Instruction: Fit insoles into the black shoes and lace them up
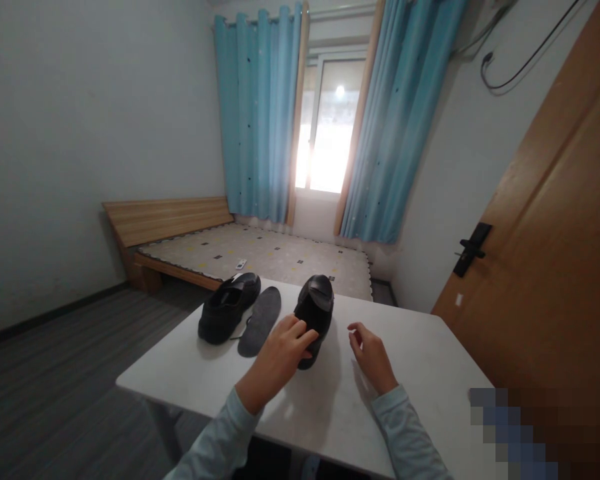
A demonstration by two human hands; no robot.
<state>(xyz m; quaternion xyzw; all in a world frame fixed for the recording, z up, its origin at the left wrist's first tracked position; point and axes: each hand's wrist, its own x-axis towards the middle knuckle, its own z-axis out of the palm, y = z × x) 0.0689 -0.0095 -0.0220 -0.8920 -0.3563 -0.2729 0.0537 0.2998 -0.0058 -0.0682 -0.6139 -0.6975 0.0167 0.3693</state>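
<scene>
A black shoe [316, 300] is in the middle of the white table [405, 347], toe pointing away from me. My left hand [291, 347] grips its near part, fingers curled over the opening; the fingertips are partly hidden inside. To the right of that shoe, my right hand [373, 357] is held above the table with its fingers loosely bent and apart, holding nothing. A second black shoe [220, 317] stands at the table's far left. Between the two shoes lies a dark grey insole [263, 320], with a thin dark cord or lace beside it.
Behind the table is a low bed [280, 257] with a patterned mattress and a small white remote [241, 265] on it. A wooden door [540, 220] with a black handle [473, 250] stands at the right. Blue curtains [260, 113] flank the window. A pixelated patch covers the lower right.
</scene>
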